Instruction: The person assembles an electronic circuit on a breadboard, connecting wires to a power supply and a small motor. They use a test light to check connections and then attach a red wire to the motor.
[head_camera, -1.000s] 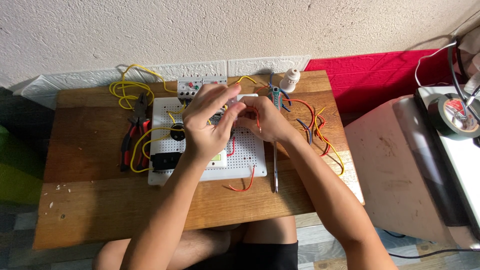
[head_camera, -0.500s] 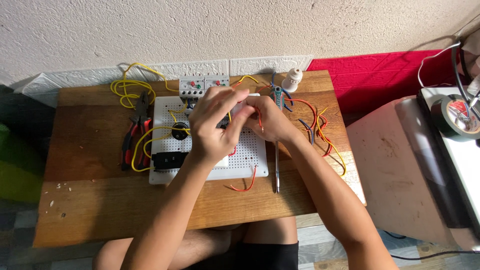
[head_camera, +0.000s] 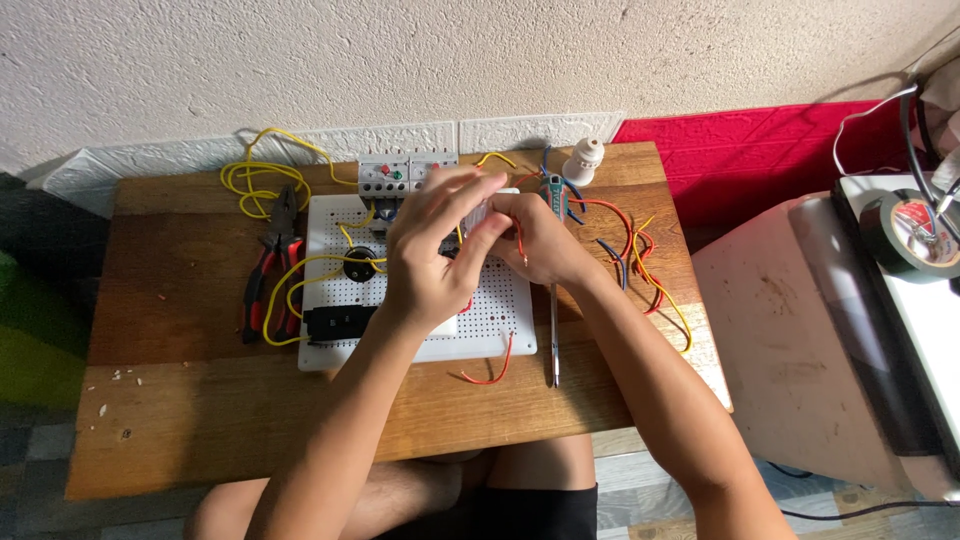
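A white perforated board (head_camera: 505, 318) lies on a low wooden table (head_camera: 200, 400), with black parts, yellow wires and red wires on it. My left hand (head_camera: 432, 262) and my right hand (head_camera: 540, 240) meet over the board's upper right part. Both pinch a small pale component (head_camera: 478, 213) with a red wire (head_camera: 520, 245) at it. A grey relay block (head_camera: 390, 176) with red and green buttons stands just beyond my fingers. What lies under my hands is hidden.
Red-handled pliers (head_camera: 270, 270) lie left of the board beside coiled yellow wire (head_camera: 250, 175). A screwdriver (head_camera: 553, 300) lies right of the board, loose coloured wires (head_camera: 630, 245) and a white lamp holder (head_camera: 583, 160) beyond it. A tape roll (head_camera: 910, 235) sits on a white unit at right.
Both hands stayed together over the board's upper right, shifting slightly toward the relay block; the left fingers have spread a little. The camera view has moved slightly.
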